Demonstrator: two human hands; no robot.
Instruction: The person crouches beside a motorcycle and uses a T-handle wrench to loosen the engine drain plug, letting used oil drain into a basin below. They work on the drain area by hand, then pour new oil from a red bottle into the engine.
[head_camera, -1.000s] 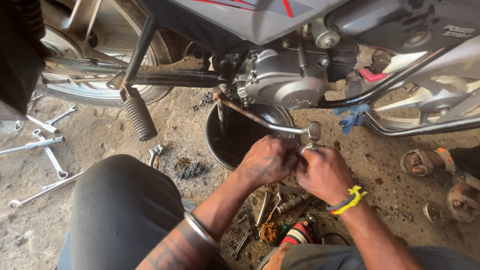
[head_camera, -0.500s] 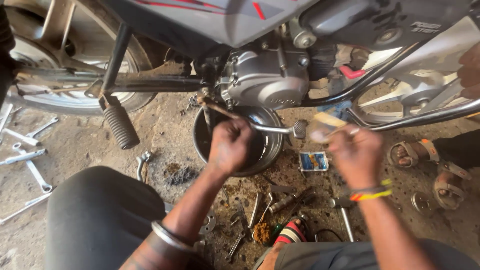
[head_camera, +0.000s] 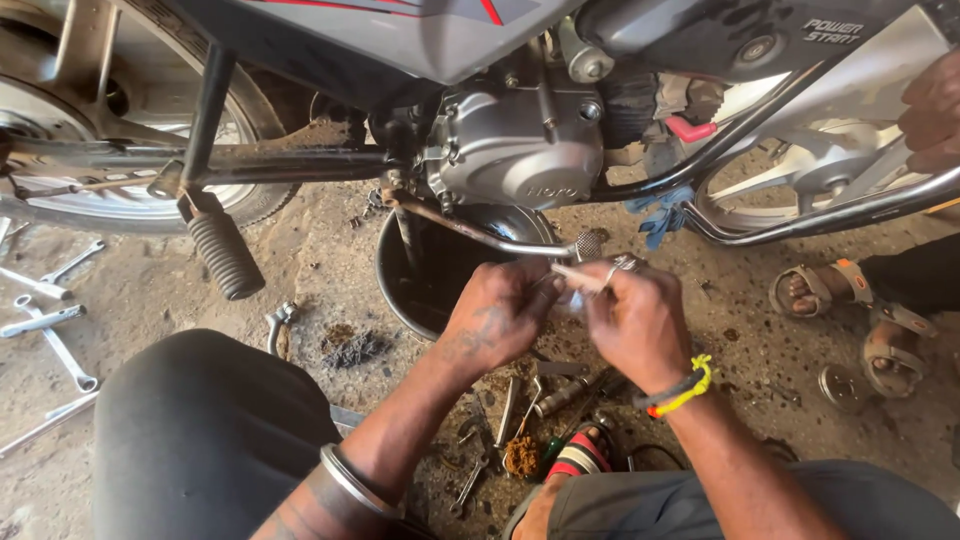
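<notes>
both hands meet just in front of the black oil pan (head_camera: 400, 285), maybe so that drips fall in it. the left hand (head_camera: 500, 315) and the right hand (head_camera: 635, 320) pinch together a thin, pale metal rod (head_camera: 580, 277), short and straight. behind the pan stands the grey engine (head_camera: 520, 150).

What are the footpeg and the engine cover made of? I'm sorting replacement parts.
Footpeg: black ribbed sleeve, matte, seemingly rubber, on a dark metal bar. Engine cover: likely cast metal, silver-grey with a dull sheen and bolted edges.
</notes>
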